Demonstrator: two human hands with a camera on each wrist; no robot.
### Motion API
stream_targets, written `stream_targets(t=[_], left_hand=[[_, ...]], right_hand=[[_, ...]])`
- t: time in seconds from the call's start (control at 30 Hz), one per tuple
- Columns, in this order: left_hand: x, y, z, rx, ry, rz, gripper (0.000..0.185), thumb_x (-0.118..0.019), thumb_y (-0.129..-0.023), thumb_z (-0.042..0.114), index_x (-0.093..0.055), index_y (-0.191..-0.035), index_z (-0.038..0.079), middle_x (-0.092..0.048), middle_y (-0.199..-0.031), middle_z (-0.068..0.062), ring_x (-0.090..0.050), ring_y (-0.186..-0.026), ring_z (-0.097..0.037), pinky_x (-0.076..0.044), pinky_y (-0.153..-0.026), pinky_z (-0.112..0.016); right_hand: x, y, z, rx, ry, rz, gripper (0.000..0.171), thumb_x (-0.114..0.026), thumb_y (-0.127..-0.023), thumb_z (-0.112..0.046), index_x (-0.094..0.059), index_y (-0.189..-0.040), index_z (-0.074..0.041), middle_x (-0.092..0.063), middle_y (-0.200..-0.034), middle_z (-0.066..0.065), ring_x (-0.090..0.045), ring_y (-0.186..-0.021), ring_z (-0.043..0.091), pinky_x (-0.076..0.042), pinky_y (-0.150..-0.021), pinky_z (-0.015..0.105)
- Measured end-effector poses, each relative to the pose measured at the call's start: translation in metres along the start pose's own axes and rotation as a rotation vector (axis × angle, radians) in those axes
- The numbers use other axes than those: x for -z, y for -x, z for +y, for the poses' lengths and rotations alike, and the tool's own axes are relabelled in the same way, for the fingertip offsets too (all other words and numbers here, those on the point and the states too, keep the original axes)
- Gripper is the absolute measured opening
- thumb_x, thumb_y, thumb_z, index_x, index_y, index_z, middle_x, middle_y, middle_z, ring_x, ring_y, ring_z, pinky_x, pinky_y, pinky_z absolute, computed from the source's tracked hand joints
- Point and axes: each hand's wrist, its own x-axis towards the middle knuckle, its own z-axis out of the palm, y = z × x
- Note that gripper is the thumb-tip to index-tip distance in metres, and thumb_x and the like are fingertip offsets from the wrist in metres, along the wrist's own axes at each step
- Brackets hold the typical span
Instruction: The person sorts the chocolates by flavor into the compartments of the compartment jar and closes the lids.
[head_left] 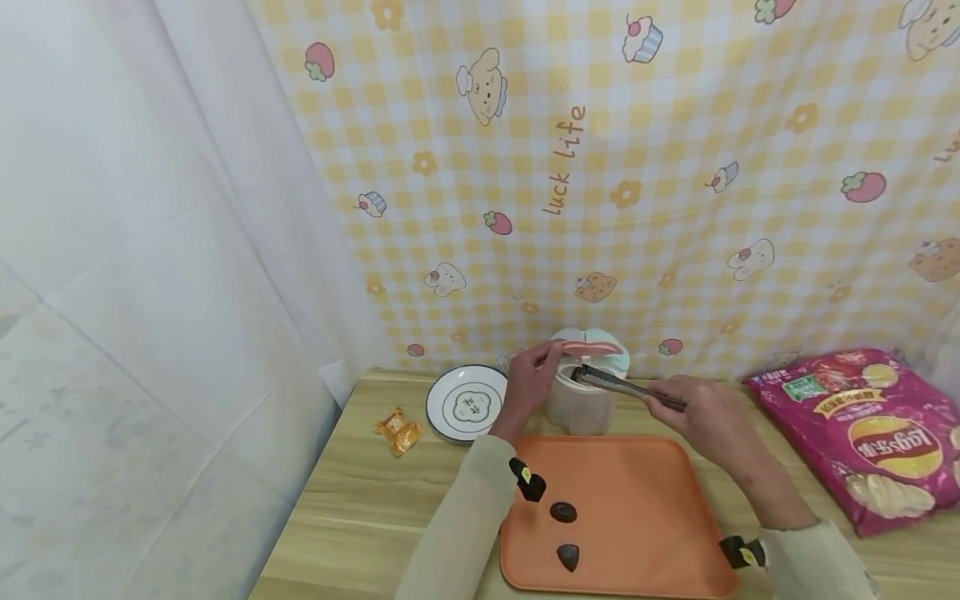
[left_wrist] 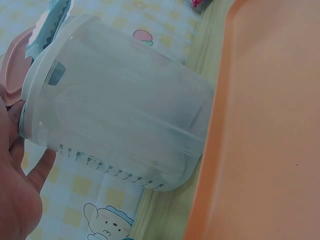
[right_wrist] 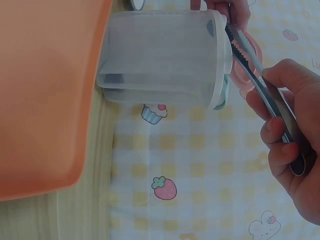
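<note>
A clear storage container (head_left: 581, 414) with a pale mint lid stands behind the orange tray. My left hand (head_left: 529, 385) pinches the raised pink lid flap (head_left: 592, 348) at its left side; in the left wrist view, fingers also lie by the container's rim (left_wrist: 34, 117). My right hand (head_left: 708, 417) grips metal tongs (right_wrist: 272, 97) by their arms. Their serrated tips are at the container's opening, where something dark shows; whether they hold it I cannot tell. Two dark brown pieces, one round (head_left: 563, 512) and one pointed (head_left: 568, 557), lie on the tray (head_left: 645, 508).
A white plate (head_left: 441, 408) with a dark rim sits left of the container. An orange wrapped snack (head_left: 399, 431) lies farther left on the wooden table (head_left: 352, 492). To the right is a large magenta chip bag (head_left: 832, 433). A checked curtain (head_left: 637, 242) hangs close behind.
</note>
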Motion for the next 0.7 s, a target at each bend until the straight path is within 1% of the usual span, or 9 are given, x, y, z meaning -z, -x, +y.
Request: stream_targets(t=[0.13,0.33,0.53,0.7], left_hand=[[-0.0004,0.0002,-0.0012,-0.001,0.001,-0.006,0.034,-0.059,-0.106,0.037,-0.077,-0.126,0.016,-0.074,-0.120,0.004,-0.067,-0.114,-0.013,-0.054,-0.095,-0.037],[-0.0002,0.0016,-0.0004,0.011,0.002,-0.015,0.035,-0.058,-0.106,0.038,-0.077,-0.126,0.017,-0.073,-0.121,0.006,-0.066,-0.114,-0.012,-0.054,-0.096,-0.037],[-0.0004,0.0026,0.0006,0.025,-0.010,-0.010,0.036,-0.058,-0.106,0.040,-0.076,-0.126,0.017,-0.073,-0.121,0.007,-0.066,-0.115,-0.011,-0.053,-0.096,-0.036],[-0.0006,0.0022,0.0014,0.021,-0.017,-0.002,0.038,-0.057,-0.105,0.043,-0.077,-0.126,0.018,-0.073,-0.121,0.006,-0.066,-0.115,-0.012,-0.053,-0.096,-0.037]], right_hand=[[0.0002,0.0004,-0.0007,-0.017,-0.002,-0.007,0.017,-0.085,-0.078,-0.004,-0.082,-0.094,-0.007,-0.074,-0.082,0.001,-0.062,-0.062,0.009,-0.051,-0.050,0.031],[0.0012,0.0006,-0.0017,-0.030,-0.005,0.005,0.017,-0.085,-0.078,-0.004,-0.082,-0.094,-0.008,-0.074,-0.081,0.000,-0.053,-0.058,0.004,-0.044,-0.047,0.024],[0.0031,0.0027,-0.0027,-0.038,-0.028,0.002,0.018,-0.085,-0.078,-0.004,-0.082,-0.096,-0.010,-0.073,-0.082,-0.002,-0.048,-0.057,0.001,-0.038,-0.046,0.020],[0.0053,0.0047,-0.0047,-0.044,-0.039,-0.014,0.018,-0.085,-0.079,-0.004,-0.082,-0.095,-0.012,-0.072,-0.081,-0.004,-0.049,-0.057,0.000,-0.041,-0.048,0.019]])
